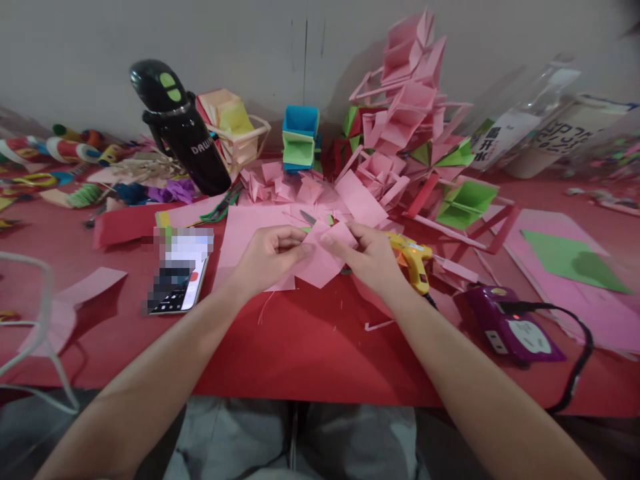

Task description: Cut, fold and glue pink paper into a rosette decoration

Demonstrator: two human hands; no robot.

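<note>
Both hands hold a small piece of pink paper point(320, 267) above the red table, and a crease line shows on it. My left hand point(273, 257) pinches its left side between thumb and fingers. On the other side, my right hand point(370, 253) grips the upper right part, its thumb lying on the paper. Behind the hands lies a larger pink sheet point(245, 233), partly covered. A dark pointed blade point(307, 217) pokes out just beyond the paper. Close to my right hand rests a yellow glue gun point(413, 257).
A phone point(183, 273) lies left of my left arm. At the back stand a black bottle point(185, 127), a blue-green paper box point(300, 137) and a tall stack of pink folded boxes point(410, 93). A purple power adapter point(515, 327) with a black cord sits at right.
</note>
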